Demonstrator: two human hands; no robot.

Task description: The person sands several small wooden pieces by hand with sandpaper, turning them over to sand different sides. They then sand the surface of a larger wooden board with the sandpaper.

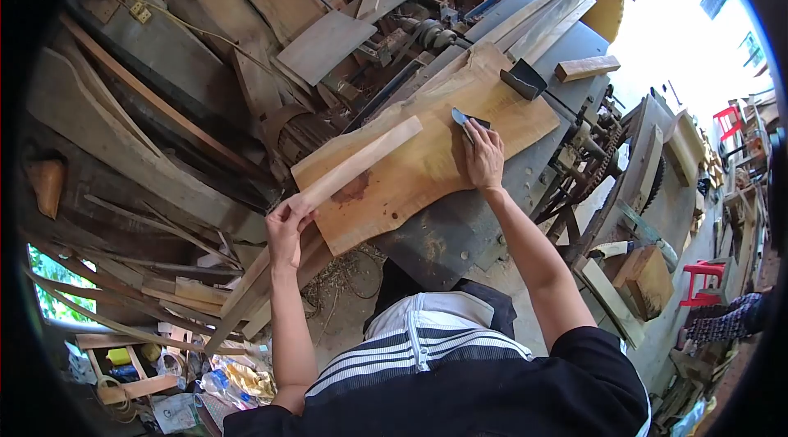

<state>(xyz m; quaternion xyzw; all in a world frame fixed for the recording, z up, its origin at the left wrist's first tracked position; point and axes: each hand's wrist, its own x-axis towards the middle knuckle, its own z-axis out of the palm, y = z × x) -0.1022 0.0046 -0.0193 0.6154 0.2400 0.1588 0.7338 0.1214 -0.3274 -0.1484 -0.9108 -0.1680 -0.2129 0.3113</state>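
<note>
My left hand (286, 232) grips the near end of a long, pale wooden strip (361, 160), which slants across a wide wooden slab (443, 178). The slab has a wavy edge and a dark reddish patch near the strip. Over the slab's middle, to the right of the strip's far end, my right hand (484, 160) is closed around a folded piece of sandpaper (460, 116), dark with a bluish-grey face. Farther up the slab lies a curled dark sheet of sandpaper (524, 80).
Under the slab is a grey metal machine table (443, 248), with a short wood block (587, 68) at its far right. Boards (550, 22) are stacked beyond. Toothed machine parts (603, 162) stand right. Curved planks (123, 158) crowd the left; a red stool (702, 281) is far right.
</note>
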